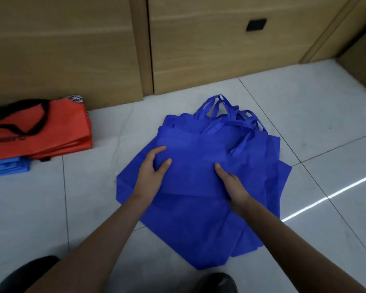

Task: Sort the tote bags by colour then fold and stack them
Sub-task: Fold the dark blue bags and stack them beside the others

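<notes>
Both hands work on the pile of blue tote bags [199, 218], which lies on the tiled floor [325, 115] directly under them, its handles [222, 115] fanned out beyond the fingertips. The left hand [151, 174] grips the left edge of the top bag [194, 157], thumb on the cloth and fingers curled round the edge. The right hand [234, 187] pinches the same bag's right side, thumb on top, the other fingers hidden in the fabric. Well to the left of the left hand sits 1 folded orange stack [57, 127] with a black handle [44, 115] across it. 1 lighter blue stack [6, 167] lies against its near side. Wooden cabinets [199, 49] stand beyond the hands.
</notes>
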Action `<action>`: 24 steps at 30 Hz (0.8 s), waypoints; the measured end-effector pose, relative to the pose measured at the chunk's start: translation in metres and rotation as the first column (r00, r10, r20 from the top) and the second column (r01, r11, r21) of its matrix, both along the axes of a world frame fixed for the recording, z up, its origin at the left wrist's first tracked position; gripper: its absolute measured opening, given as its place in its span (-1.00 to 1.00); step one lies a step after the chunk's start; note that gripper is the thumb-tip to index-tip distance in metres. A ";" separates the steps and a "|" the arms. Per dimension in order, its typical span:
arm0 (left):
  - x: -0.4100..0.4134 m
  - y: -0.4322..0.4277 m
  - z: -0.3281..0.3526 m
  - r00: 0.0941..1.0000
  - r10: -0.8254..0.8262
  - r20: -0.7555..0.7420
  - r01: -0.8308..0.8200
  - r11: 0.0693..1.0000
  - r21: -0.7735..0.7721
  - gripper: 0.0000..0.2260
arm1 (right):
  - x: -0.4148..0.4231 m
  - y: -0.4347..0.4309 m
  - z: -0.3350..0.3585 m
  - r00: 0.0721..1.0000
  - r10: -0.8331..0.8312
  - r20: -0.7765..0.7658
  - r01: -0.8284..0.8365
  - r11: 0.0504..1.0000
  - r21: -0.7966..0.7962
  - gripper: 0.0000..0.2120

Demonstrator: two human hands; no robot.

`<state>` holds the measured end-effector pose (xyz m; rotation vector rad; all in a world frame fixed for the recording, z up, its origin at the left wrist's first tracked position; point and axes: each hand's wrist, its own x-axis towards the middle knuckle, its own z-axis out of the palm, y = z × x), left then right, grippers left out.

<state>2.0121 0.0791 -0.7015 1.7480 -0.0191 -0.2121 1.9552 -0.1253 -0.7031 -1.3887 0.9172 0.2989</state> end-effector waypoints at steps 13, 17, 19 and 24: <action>0.078 0.110 -0.002 0.982 0.183 0.046 -0.183 0.983 -0.004 -0.57 | 0.138 0.098 0.032 0.938 0.261 0.227 -0.243 0.964 -0.105 -0.79; 0.097 0.126 -0.029 0.974 0.225 0.017 -0.225 0.967 0.121 -0.54 | 0.180 0.119 0.009 0.914 0.209 0.347 -0.151 0.971 -0.188 -0.81; 0.101 0.131 -0.047 0.983 0.157 0.093 -0.178 0.939 0.293 -0.56 | 0.202 0.126 -0.007 0.898 0.261 0.354 -0.177 0.952 -0.251 -0.81; 0.117 0.145 -0.095 0.974 -0.168 0.155 0.017 0.729 0.685 -0.50 | 0.240 0.150 -0.054 0.898 0.336 0.286 -0.248 0.921 -0.301 -0.76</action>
